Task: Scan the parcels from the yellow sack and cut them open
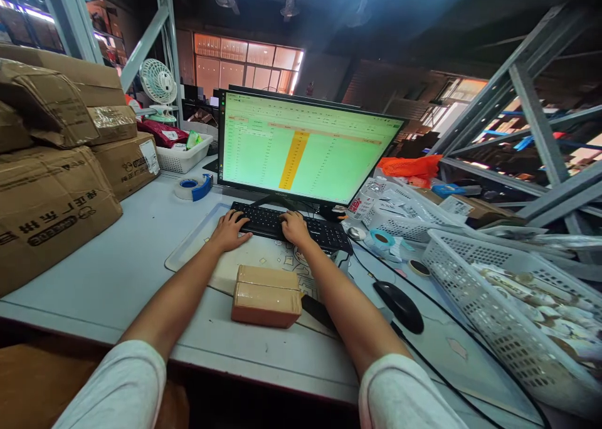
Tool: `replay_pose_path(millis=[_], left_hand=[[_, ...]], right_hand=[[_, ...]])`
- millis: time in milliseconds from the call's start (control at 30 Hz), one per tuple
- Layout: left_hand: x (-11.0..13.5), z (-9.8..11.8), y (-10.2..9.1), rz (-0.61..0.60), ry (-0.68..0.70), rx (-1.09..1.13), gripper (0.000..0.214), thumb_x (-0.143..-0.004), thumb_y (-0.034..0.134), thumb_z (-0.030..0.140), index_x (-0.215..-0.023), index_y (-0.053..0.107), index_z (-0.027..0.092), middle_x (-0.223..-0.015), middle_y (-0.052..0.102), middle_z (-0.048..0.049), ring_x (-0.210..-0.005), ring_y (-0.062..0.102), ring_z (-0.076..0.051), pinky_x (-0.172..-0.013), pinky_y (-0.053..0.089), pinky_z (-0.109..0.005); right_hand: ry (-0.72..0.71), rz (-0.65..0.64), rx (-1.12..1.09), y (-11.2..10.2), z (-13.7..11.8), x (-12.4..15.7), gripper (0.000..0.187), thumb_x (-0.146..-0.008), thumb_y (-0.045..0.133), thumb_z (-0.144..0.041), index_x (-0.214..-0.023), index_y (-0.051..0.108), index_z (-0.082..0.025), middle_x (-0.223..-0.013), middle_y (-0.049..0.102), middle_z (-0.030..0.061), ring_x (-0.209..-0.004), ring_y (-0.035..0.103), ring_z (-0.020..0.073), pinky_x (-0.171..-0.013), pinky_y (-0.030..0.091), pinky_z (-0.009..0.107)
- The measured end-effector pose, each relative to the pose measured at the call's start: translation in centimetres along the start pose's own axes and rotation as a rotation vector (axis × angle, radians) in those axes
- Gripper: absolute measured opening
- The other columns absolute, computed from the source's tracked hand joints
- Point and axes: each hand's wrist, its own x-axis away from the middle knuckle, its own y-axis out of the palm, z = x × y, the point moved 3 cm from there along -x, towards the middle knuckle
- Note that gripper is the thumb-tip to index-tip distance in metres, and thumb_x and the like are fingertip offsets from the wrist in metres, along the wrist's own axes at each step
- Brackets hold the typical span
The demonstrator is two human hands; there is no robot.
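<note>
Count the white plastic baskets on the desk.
3: back-left basket by the cardboard boxes, middle basket right of the keyboard, large basket near right. Clutter may hide more.

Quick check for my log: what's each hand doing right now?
Left hand: open, holding nothing, fingers on the keyboard.
Right hand: open, holding nothing, also on the keyboard.

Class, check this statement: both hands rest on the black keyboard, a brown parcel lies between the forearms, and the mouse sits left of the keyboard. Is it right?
No. In the head view the mouse sits right of the keyboard, not left. The rest holds: the left hand and right hand rest on the keyboard, and the parcel lies between the forearms.
</note>
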Motion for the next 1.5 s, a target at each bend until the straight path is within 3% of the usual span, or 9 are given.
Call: replay_pose_path(millis=[333,600,733,867,1033,1167,1300,1400,1500], left_hand=[[0.0,-0.1,0.1,-0.001,0.01,0.01,0.056,-0.097,0.056,0.056,-0.144,0.061,0.025,-0.157,0.048,-0.0108,-0.152,0.03,-0.039,-0.121,0.035,-0.06],[0.0,-0.1,0.1,-0.016,-0.006,0.026,0.057,-0.097,0.056,0.055,-0.145,0.059,0.024,-0.158,0.047,-0.0113,-0.152,0.029,-0.039,-0.121,0.035,-0.06],[0.1,-0.1,0.2,-0.004,-0.004,0.033,0.057,-0.097,0.056,0.055,-0.145,0.06,0.024,-0.158,0.048,-0.011,-0.152,0.03,-0.039,-0.12,0.035,-0.059],[0.1,0.0,0.2,-0.008,-0.009,0.05,0.056,-0.097,0.057,0.054,-0.145,0.059,0.025,-0.158,0.049,-0.0097,-0.153,0.03,-0.038,-0.122,0.034,-0.059],[0.1,-0.1,0.2,-0.017,-0.018,0.061,0.057,-0.097,0.058,0.055,-0.146,0.059,0.025,-0.16,0.047,-0.01,-0.154,0.03,-0.038,-0.123,0.033,-0.059],[0.0,-0.2,0.4,-0.022,-0.021,0.077,0.059,-0.097,0.057,0.056,-0.147,0.058,0.026,-0.161,0.046,-0.0105,-0.154,0.03,-0.038,-0.123,0.032,-0.059],[0.0,-0.4,0.6,-0.032,-0.028,0.09,0.061,-0.097,0.054,0.06,-0.148,0.057,0.027,-0.163,0.044,-0.0095,-0.156,0.028,-0.038,-0.124,0.032,-0.059],[0.0,-0.4,0.6,-0.027,-0.03,0.089,0.06,-0.096,0.055,0.059,-0.148,0.057,0.028,-0.163,0.045,-0.009,-0.155,0.029,-0.038,-0.123,0.033,-0.059],[0.0,-0.4,0.6,-0.015,-0.034,0.088,0.059,-0.096,0.057,0.057,-0.147,0.058,0.028,-0.162,0.046,-0.0087,-0.155,0.03,-0.038,-0.122,0.034,-0.06]], right_hand=[[-0.077,0.01,-0.024,1.2,-1.4,0.3,0.05,-0.101,0.039,-0.02,-0.146,0.06,-0.021,-0.162,0.045,0.0089,-0.153,0.029,0.0325,-0.121,0.034,0.054],[-0.035,-0.021,0.015,1.5,-1.1,0.1,0.043,-0.1,0.046,-0.021,-0.135,0.07,-0.023,-0.166,0.04,0.0094,-0.155,0.027,0.0367,-0.122,0.029,0.061],[-0.025,0.008,0.016,0.5,-1.0,0.2,0.046,-0.099,0.044,-0.019,-0.138,0.068,-0.021,-0.165,0.042,0.0104,-0.155,0.03,0.0365,-0.121,0.032,0.06],[-0.061,0.067,0.008,-2.0,0.2,1.4,0.049,-0.096,0.043,-0.016,-0.139,0.067,-0.018,-0.161,0.048,0.0117,-0.151,0.038,0.032,-0.122,0.035,0.052],[-0.204,0.201,-0.029,-6.6,5.7,6.4,0.05,-0.09,0.042,-0.021,-0.13,0.072,-0.013,-0.147,0.061,0.0166,-0.137,0.056,0.0284,-0.12,0.04,0.045],[-0.139,0.381,-0.034,-8.9,14.9,13.1,0.049,-0.09,0.041,-0.038,-0.12,0.075,-0.018,-0.134,0.07,0.0175,-0.128,0.063,0.033,-0.113,0.047,0.053],[0.04,0.472,-0.041,-9.0,23.8,19.0,0.044,-0.084,0.048,-0.05,-0.106,0.077,-0.025,-0.118,0.076,0.0142,-0.116,0.07,0.0369,-0.106,0.053,0.057],[0.099,0.482,-0.074,-8.4,26.4,21.2,0.044,-0.082,0.05,-0.055,-0.103,0.076,-0.027,-0.116,0.077,0.0139,-0.114,0.071,0.038,-0.103,0.056,0.057],[0.125,0.472,-0.097,-7.7,26.7,21.8,0.048,-0.081,0.053,-0.06,-0.108,0.075,-0.027,-0.12,0.076,0.014,-0.116,0.071,0.0386,-0.103,0.057,0.057]])
